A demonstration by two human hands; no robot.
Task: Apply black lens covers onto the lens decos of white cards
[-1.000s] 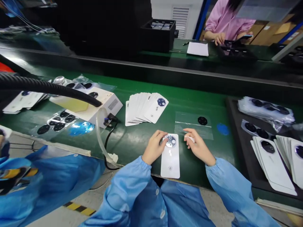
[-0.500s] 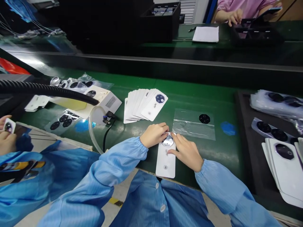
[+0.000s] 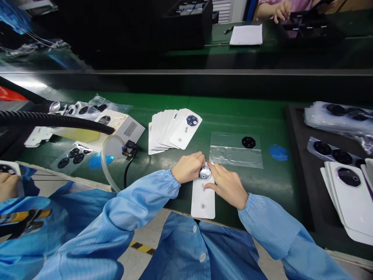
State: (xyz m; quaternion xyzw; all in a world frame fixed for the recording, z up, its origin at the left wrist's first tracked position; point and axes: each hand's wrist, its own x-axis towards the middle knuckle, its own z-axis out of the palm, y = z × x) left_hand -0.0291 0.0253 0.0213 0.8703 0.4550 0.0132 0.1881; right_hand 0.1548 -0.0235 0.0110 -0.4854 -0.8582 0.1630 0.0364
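Apparently aligning a camera disc (image 3: 204, 173) on the phone panel (image 3: 203, 208), left hand (image 3: 189, 167), grip unclear, and thumb-splayed right hand (image 3: 229, 184) need steadiness next.

two hands (image 3: 189, 168) at one white panel (image 3: 203, 198), one white box (image 3: 124, 126).
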